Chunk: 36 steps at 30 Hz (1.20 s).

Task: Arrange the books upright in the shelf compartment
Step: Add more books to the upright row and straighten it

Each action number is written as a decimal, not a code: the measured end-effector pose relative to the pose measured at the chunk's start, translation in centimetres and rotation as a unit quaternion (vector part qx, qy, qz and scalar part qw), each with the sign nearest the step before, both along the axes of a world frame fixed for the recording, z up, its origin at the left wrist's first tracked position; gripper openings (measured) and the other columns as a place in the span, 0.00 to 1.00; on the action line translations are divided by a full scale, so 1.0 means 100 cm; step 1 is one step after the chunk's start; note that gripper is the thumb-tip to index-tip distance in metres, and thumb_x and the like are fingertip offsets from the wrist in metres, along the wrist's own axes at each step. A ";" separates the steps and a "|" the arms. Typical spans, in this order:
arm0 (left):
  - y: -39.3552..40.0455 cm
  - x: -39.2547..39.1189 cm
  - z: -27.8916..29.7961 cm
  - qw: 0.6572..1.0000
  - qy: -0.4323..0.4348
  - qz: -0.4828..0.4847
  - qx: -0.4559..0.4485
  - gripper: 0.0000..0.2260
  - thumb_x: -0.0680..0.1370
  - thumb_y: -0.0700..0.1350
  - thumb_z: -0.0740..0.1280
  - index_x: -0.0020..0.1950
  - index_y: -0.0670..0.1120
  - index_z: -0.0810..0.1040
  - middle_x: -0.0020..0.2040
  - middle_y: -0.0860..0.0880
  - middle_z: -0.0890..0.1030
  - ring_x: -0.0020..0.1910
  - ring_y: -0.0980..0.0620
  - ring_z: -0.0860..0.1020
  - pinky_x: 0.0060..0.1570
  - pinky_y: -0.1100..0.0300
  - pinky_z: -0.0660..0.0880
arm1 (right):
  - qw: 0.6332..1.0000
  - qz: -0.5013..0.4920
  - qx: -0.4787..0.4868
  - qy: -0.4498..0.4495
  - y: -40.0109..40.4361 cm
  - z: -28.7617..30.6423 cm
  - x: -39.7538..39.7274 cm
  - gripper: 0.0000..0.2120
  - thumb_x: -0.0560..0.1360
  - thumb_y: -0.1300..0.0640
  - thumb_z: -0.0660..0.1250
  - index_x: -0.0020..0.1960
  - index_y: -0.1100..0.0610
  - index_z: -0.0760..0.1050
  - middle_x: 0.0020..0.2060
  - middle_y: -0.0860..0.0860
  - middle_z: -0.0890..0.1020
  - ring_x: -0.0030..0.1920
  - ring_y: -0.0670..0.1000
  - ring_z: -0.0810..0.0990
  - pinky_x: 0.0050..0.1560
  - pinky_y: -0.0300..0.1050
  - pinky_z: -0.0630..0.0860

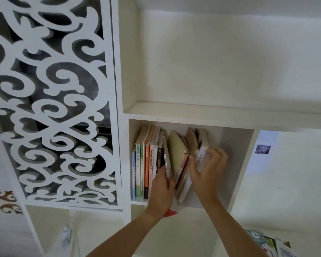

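A white shelf compartment (235,164) holds a row of books. At its left several books (144,167) stand upright, with blue, green, orange and dark spines. In the middle a pale green book (177,151) and thinner ones lean to the right. My left hand (162,188) presses on the spines where the upright books meet the leaning ones. My right hand (208,167) grips a white-covered book (201,156) at the right end of the row, blurred by motion. The right part of the compartment holds nothing.
A white carved scroll panel (52,108) stands left of the shelf. An open compartment (220,62) lies above. More books or magazines (267,243) lie at the lower right, a clear wrapped object (67,238) at the lower left. A small photo (262,149) hangs right of the compartment.
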<state>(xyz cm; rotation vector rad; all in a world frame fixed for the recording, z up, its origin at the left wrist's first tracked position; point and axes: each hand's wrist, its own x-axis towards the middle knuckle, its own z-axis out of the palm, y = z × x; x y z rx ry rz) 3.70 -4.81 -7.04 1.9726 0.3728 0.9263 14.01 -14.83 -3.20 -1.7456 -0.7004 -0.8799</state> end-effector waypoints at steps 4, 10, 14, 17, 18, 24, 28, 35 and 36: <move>-0.010 0.004 -0.011 0.997 -0.048 -0.028 0.056 0.22 0.84 0.40 0.60 0.78 0.48 0.64 0.67 0.52 0.76 0.66 0.57 0.75 0.67 0.63 0.73 | 0.982 0.032 0.059 0.176 -0.001 -0.006 0.018 0.41 0.71 0.41 0.75 0.77 0.53 0.61 0.71 0.55 0.67 0.70 0.56 0.67 0.65 0.51 0.71; 0.006 0.020 -0.019 0.993 -0.072 -0.031 0.090 0.24 0.84 0.41 0.60 0.80 0.50 0.59 0.72 0.52 0.71 0.71 0.54 0.72 0.70 0.54 0.73 | 0.930 0.143 0.121 0.316 -0.030 -0.010 0.040 0.41 0.71 0.50 0.80 0.77 0.51 0.63 0.62 0.46 0.81 0.60 0.45 0.81 0.51 0.36 0.78; 0.016 0.020 -0.016 0.997 -0.065 -0.004 0.035 0.18 0.85 0.43 0.59 0.73 0.59 0.68 0.65 0.46 0.77 0.63 0.48 0.79 0.61 0.48 0.78 | 0.874 0.252 0.067 0.410 -0.025 0.001 0.040 0.17 0.74 0.43 0.74 0.61 0.46 0.80 0.51 0.44 0.87 0.57 0.48 0.84 0.57 0.45 0.78; 0.014 0.015 -0.024 0.994 -0.079 -0.013 0.078 0.18 0.86 0.46 0.59 0.75 0.60 0.66 0.66 0.48 0.77 0.66 0.50 0.78 0.62 0.47 0.79 | 0.851 0.294 0.029 0.435 -0.017 -0.009 0.038 0.26 0.71 0.40 0.77 0.65 0.28 0.71 0.59 0.39 0.83 0.62 0.45 0.81 0.66 0.54 0.75; 0.014 0.017 -0.036 0.991 -0.071 -0.009 0.117 0.20 0.86 0.44 0.58 0.78 0.55 0.61 0.68 0.50 0.75 0.68 0.52 0.76 0.64 0.49 0.78 | 0.846 0.306 0.021 0.437 -0.014 -0.012 0.036 0.31 0.70 0.39 0.78 0.67 0.24 0.67 0.62 0.39 0.82 0.64 0.46 0.80 0.67 0.56 0.75; -0.007 0.028 -0.045 0.952 0.125 0.174 0.220 0.24 0.85 0.52 0.44 0.74 0.39 0.64 0.61 0.39 0.79 0.56 0.45 0.81 0.54 0.53 0.82 | 0.850 0.348 -0.108 0.381 0.011 -0.005 0.030 0.41 0.69 0.37 0.78 0.75 0.30 0.61 0.66 0.40 0.80 0.68 0.47 0.77 0.68 0.59 0.76; -0.006 0.023 -0.040 0.909 0.230 0.204 0.282 0.21 0.82 0.49 0.55 0.65 0.34 0.75 0.56 0.35 0.81 0.54 0.39 0.82 0.52 0.48 0.83 | 0.863 0.329 -0.128 0.362 0.024 -0.006 0.028 0.38 0.73 0.43 0.76 0.76 0.32 0.60 0.63 0.37 0.80 0.67 0.44 0.77 0.70 0.54 0.75; 0.014 0.015 -0.055 0.877 0.331 0.155 0.313 0.25 0.86 0.50 0.56 0.77 0.36 0.57 0.59 0.44 0.83 0.51 0.51 0.85 0.52 0.58 0.82 | 0.876 0.312 -0.139 0.341 0.026 -0.007 0.027 0.38 0.76 0.47 0.75 0.79 0.37 0.58 0.63 0.37 0.79 0.64 0.40 0.76 0.63 0.41 0.73; 0.015 0.017 -0.053 0.880 0.326 0.150 0.310 0.24 0.86 0.49 0.56 0.78 0.37 0.56 0.59 0.45 0.83 0.51 0.52 0.85 0.52 0.59 0.82 | 0.877 0.311 -0.141 0.338 0.026 -0.007 0.027 0.38 0.76 0.47 0.75 0.79 0.37 0.58 0.63 0.36 0.79 0.64 0.39 0.76 0.62 0.41 0.73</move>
